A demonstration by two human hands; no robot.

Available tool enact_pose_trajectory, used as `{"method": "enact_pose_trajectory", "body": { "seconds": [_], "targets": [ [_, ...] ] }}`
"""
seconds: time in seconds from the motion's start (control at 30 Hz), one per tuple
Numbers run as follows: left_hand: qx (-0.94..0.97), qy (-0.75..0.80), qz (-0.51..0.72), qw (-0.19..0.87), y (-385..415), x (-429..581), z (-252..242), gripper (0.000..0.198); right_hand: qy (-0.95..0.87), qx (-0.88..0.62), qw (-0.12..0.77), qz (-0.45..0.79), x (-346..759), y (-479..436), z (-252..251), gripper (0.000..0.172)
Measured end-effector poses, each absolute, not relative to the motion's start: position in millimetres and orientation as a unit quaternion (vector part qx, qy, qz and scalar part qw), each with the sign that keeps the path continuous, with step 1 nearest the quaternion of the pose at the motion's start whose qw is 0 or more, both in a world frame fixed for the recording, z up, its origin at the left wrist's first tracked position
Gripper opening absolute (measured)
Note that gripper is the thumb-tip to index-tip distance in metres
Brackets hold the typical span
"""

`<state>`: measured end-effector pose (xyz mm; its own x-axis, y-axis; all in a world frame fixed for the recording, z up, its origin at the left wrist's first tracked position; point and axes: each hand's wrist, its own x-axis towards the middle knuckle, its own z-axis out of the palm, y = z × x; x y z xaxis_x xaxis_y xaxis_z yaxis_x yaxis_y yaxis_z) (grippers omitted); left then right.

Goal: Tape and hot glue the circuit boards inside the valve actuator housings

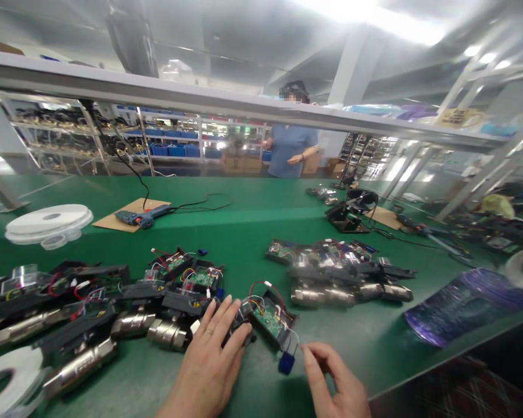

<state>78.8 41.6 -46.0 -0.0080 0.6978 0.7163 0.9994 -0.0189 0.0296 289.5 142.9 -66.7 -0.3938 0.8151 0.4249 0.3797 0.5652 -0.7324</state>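
Observation:
My left hand [213, 354] lies over a valve unit, its fingers long and close together and its thumb on the near side. The metal body under the palm is hidden. From this unit extends an open black housing [272, 322] with a green circuit board and red, yellow and white wires. A small blue block [286, 363] hangs from it on a thin white wire [297, 338]. Just right of that wire, my right hand [335, 380] has thumb and index finger pinched together. Whatever is between those fingertips is too small to make out.
More valve units [82, 363] crowd the left, and another row [331, 278] lies to the right. White reels [47, 223], a glue gun [143, 216] on cardboard, a black stand [351, 212] and a purple bottle [466, 305] surround the work. A person [292, 148] stands beyond the bench.

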Motion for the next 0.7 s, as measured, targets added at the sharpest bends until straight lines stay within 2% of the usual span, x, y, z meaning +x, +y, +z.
{"method": "enact_pose_trajectory", "body": {
  "seconds": [0.1, 0.2, 0.4, 0.5, 0.7],
  "targets": [
    [-0.638, -0.657, -0.301, 0.268, 41, 86, -51, 0.028, -0.815, -0.360, 0.414, 0.187, 298, 181, -63, 0.030],
    [-0.610, -0.678, -0.309, 0.270, 40, 93, -57, 0.026, -0.847, -0.321, 0.389, 0.170, 294, 218, -64, 0.033],
    [-0.560, -0.708, -0.344, 0.261, 41, 97, -66, 0.018, -0.905, -0.230, 0.291, 0.207, 277, 229, -56, 0.021],
    [-0.609, -0.689, -0.317, 0.234, 39, 94, -64, 0.026, -0.905, -0.219, 0.278, 0.235, 280, 216, -54, 0.020],
    [-0.672, -0.656, -0.271, 0.212, 38, 84, -56, 0.032, -0.847, -0.235, 0.285, 0.383, 296, 197, -53, 0.024]
  ]
}}
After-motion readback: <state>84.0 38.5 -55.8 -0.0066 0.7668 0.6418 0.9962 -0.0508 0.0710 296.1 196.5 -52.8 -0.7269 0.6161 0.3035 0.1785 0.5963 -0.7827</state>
